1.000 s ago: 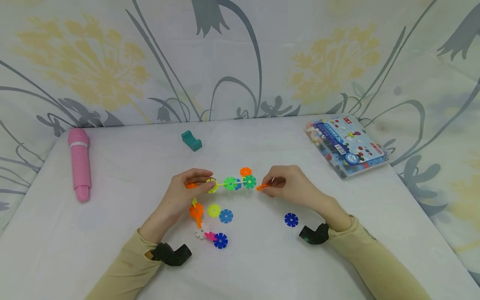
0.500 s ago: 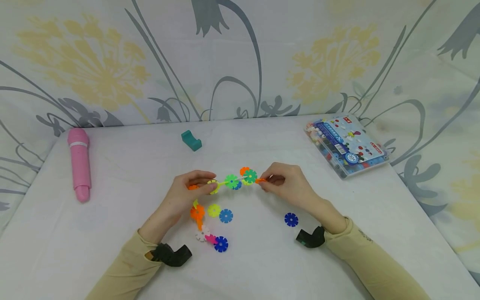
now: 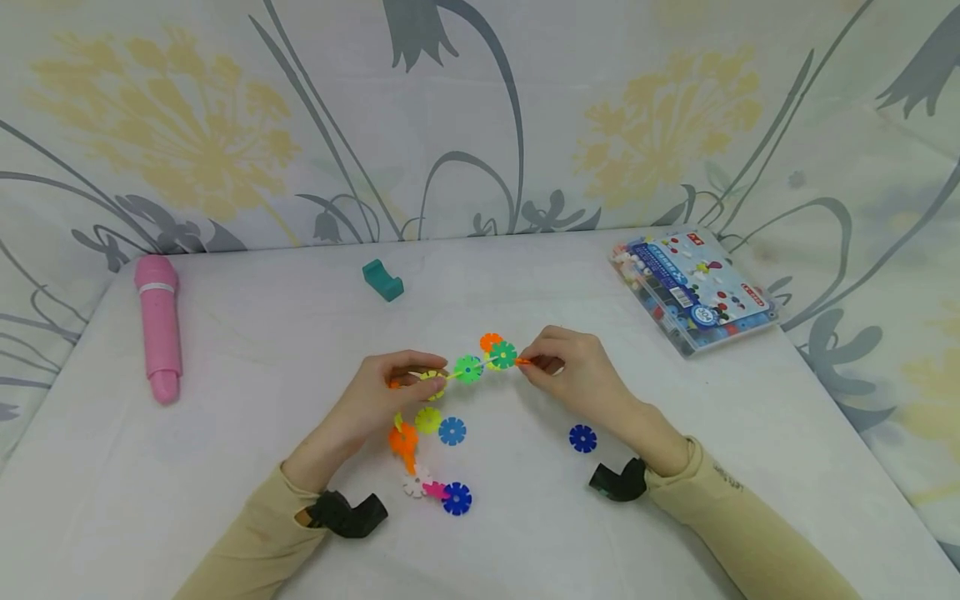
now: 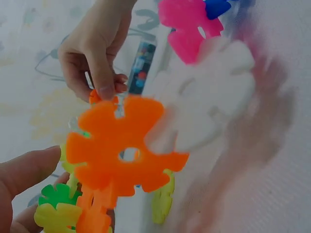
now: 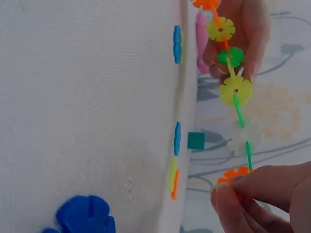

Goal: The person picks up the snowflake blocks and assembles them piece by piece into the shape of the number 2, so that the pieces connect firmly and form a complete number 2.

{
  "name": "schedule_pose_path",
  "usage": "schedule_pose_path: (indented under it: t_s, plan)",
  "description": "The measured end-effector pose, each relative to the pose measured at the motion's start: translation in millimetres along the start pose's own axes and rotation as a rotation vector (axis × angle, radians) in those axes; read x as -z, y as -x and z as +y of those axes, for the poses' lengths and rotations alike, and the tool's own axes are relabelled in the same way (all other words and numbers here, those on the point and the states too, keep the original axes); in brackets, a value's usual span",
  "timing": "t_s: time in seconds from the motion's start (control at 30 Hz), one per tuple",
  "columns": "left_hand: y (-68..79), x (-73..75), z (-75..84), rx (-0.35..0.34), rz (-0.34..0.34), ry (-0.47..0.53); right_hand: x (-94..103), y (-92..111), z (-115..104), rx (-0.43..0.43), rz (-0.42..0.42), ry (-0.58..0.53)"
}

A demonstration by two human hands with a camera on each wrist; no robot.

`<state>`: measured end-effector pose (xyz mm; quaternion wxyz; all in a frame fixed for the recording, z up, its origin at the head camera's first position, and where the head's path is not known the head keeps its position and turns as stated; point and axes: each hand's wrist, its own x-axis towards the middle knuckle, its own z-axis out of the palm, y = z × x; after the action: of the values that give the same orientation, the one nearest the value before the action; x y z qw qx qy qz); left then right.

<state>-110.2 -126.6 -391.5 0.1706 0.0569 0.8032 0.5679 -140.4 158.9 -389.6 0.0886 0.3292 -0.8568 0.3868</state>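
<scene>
Chain, partly hidden, hangs from left fingers; right fingers pinch a half-covered orange disc.

I read the left wrist view as follows. A disc chain crosses the foreground. Its large orange disc meets a blurred white disc; a pink disc and a blue disc follow toward the top edge. Lower left, my left hand has its thumb beside the chain, next to a green disc and a yellow disc; its other fingers are partly hidden. Beyond, my right hand pinches a small orange disc. A transparent case with coloured contents appears just behind that hand.
</scene>
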Motion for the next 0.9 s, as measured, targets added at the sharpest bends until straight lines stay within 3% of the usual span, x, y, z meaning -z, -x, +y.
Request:
schedule_pose_path:
  t_s: [0.17, 0.43, 0.67, 0.9]
  plan:
    - [1.4, -2.3, 1.7, -0.02, -0.027, -0.044, 0.2, 0, -2, -0.012, -0.023, 0.007]
    - [4.0, -8.4, 2.1, -0.044, -0.18, -0.046, -2.5, -1, -2, 0.104, -0.021, 0.055]
    - [4.8, -13.9, 3.5, -0.096, -0.195, -0.058, -3.2, -1, -1, 0.129, -0.058, 0.017]
    - [4.6, -16.4, 4.6, -0.195, -0.248, -0.032, -5.1, 0, -2, 0.158, -0.06, 0.01]
